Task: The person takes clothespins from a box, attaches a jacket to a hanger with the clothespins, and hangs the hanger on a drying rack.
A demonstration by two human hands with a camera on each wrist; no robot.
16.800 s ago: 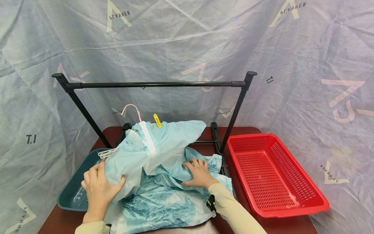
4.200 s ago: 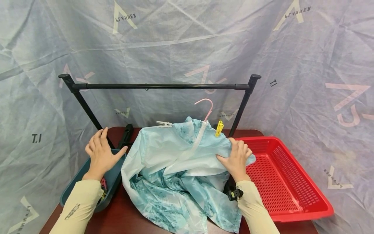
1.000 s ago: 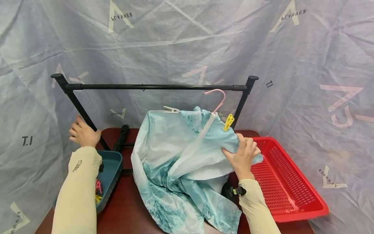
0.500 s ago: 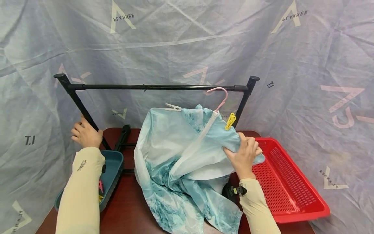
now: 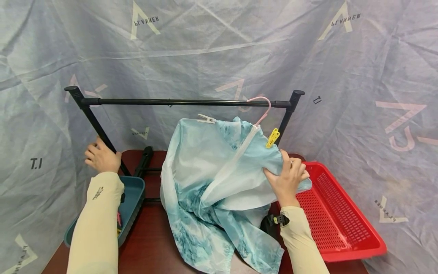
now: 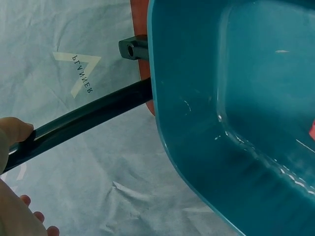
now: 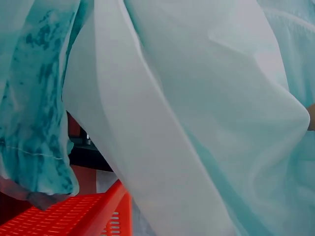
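A blue-and-white jacket [image 5: 226, 163] with a white zipper is on a hanger whose pink hook [image 5: 265, 108] overlaps the right part of the rack's black bar [image 5: 171, 102]; whether they touch I cannot tell. My right hand [image 5: 288, 179] grips the jacket at its right shoulder. A white clothespin [image 5: 207, 119] and a yellow clothespin [image 5: 272, 138] are clipped on the shoulders. On the rack's left post my left hand [image 5: 102, 156] holds on, its thumb [image 6: 17, 130] against the tube in the left wrist view. Jacket cloth [image 7: 197, 123] fills most of the right wrist view.
A teal basin [image 5: 131, 190] with pink and yellow items sits at the left, partly under my left sleeve. To the right stands a red perforated basket [image 5: 328, 213]. The dark red table [image 5: 147, 236] lies beneath, and a grey cloth backdrop [image 5: 205, 49] hangs behind.
Since 4 seconds ago, my left hand has moved from above the basin to the rack's left post. My right hand's jacket has risen, bringing the hook up to the bar.
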